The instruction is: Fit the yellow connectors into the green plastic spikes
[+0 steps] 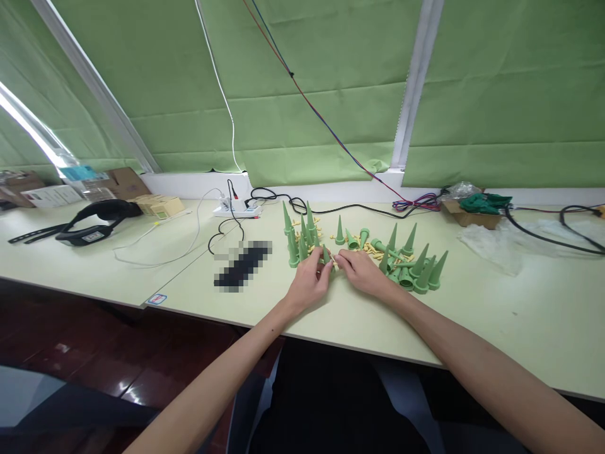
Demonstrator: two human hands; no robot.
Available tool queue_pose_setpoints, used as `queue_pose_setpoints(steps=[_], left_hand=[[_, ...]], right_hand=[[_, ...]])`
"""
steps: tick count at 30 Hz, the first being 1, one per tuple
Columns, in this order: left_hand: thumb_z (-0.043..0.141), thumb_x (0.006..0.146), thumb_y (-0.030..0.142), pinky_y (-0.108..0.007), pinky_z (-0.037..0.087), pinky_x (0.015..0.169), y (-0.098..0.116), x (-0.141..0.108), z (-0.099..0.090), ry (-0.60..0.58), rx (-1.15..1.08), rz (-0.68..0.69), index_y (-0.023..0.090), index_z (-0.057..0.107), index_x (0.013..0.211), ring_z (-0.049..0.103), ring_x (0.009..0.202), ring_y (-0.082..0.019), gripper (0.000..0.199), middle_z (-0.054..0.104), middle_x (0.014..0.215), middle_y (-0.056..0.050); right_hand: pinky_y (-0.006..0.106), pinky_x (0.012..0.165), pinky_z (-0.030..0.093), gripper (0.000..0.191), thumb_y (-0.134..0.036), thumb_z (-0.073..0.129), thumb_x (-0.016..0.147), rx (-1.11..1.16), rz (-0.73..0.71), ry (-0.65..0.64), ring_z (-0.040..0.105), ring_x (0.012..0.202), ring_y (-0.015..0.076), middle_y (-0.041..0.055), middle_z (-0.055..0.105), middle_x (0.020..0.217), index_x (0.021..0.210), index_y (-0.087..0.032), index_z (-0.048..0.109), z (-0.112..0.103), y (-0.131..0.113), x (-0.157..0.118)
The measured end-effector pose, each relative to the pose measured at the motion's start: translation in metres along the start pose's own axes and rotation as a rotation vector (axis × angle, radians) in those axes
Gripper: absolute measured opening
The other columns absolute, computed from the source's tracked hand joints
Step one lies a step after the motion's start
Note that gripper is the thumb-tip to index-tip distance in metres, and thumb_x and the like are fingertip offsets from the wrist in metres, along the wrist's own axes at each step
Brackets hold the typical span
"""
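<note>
My left hand is closed around a green cone, whose tip points up between the fingers. Touching or nearly touching it from the right is my right hand, its fingers pinched on a small yellow piece. Several upright green cones form a group just behind and left of my left hand. More green cones, some upright and some lying down, are right of my right hand. Small yellow pieces lie scattered between the two groups. A single cone stands behind my hands.
A power strip with cables is at the table's back edge. A black headset and yellow boxes lie at left. A cardboard box with green material and clear plastic are at right. A pixelated dark object lies left of my hands.
</note>
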State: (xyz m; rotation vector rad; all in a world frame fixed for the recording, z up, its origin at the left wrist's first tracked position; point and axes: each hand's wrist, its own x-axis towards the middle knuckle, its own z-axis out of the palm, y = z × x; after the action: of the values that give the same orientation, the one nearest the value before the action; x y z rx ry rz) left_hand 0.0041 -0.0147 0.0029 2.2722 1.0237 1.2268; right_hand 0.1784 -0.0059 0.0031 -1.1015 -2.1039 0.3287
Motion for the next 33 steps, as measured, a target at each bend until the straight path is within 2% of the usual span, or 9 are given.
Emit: queue_pose_setpoints(steps=[8, 13, 16, 25, 33], left_hand=[[0.047, 0.093, 0.030, -0.023, 0.038, 0.050, -0.0003, 0.0004, 0.0005, 0.019, -0.001, -0.004, 0.020, 0.042, 0.091, 0.052, 0.053, -0.009, 0.011, 0.059, 0.082, -0.001], [0.047, 0.093, 0.030, -0.023, 0.040, 0.053, -0.0011, 0.0011, 0.0006, 0.087, 0.011, -0.023, 0.020, 0.045, 0.096, 0.054, 0.059, -0.009, 0.011, 0.060, 0.089, -0.003], [0.047, 0.094, 0.030, -0.023, 0.041, 0.054, -0.0010, 0.0012, 0.0003, 0.084, 0.019, -0.034, 0.020, 0.046, 0.097, 0.053, 0.060, -0.009, 0.011, 0.059, 0.090, -0.003], [0.046, 0.094, 0.030, -0.022, 0.042, 0.054, -0.0002, 0.0003, 0.0003, 0.050, 0.002, -0.045, 0.019, 0.047, 0.100, 0.054, 0.060, -0.009, 0.012, 0.059, 0.090, -0.002], [0.048, 0.094, 0.031, -0.021, 0.041, 0.052, -0.0016, 0.0002, 0.0003, 0.038, -0.010, -0.043, 0.019, 0.047, 0.100, 0.055, 0.058, -0.008, 0.013, 0.059, 0.092, -0.002]], right_hand=[[0.028, 0.061, 0.031, 0.040, -0.036, 0.031, 0.102, 0.035, 0.030, 0.000, 0.044, 0.057, 0.0134, -0.0016, 0.050, 0.062, 0.067, -0.020, 0.042, 0.0001, -0.0022, -0.0005], [0.027, 0.061, 0.032, 0.028, -0.036, 0.039, 0.100, 0.054, 0.056, 0.011, 0.047, 0.061, 0.0141, -0.0021, 0.053, 0.066, 0.078, -0.021, 0.047, 0.0001, -0.0042, -0.0015], [0.026, 0.062, 0.032, 0.023, -0.033, 0.040, 0.099, 0.065, 0.055, -0.010, 0.048, 0.061, 0.0141, -0.0025, 0.053, 0.067, 0.081, -0.021, 0.048, 0.0001, -0.0036, -0.0021], [0.026, 0.062, 0.030, 0.029, -0.030, 0.038, 0.100, 0.053, 0.014, -0.011, 0.044, 0.059, 0.0128, -0.0028, 0.048, 0.064, 0.073, -0.020, 0.044, 0.0002, -0.0006, -0.0014], [0.026, 0.060, 0.028, 0.038, -0.035, 0.035, 0.101, 0.078, 0.036, -0.029, 0.041, 0.057, 0.0123, -0.0027, 0.048, 0.060, 0.067, -0.020, 0.042, 0.0007, -0.0004, -0.0009]])
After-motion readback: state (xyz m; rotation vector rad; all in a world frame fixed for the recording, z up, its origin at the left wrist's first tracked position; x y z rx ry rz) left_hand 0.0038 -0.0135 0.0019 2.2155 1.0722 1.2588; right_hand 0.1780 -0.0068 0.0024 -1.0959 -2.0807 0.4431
